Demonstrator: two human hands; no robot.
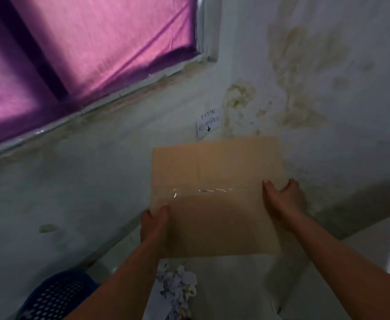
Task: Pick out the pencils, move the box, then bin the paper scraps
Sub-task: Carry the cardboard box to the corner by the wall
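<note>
Cardboard box (214,204): brown, clear tape across the facing panel, gripped at its side edges between left hand (153,225) and right hand (284,199). Paper scraps (177,289): white crumpled heap, below the hands, between the forearms.

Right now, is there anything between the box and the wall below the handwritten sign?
Nothing visible. The left hand and right hand grip the box at its sides, its top edge just under the sign. The box hides what lies behind it, so that part cannot be checked.
</note>
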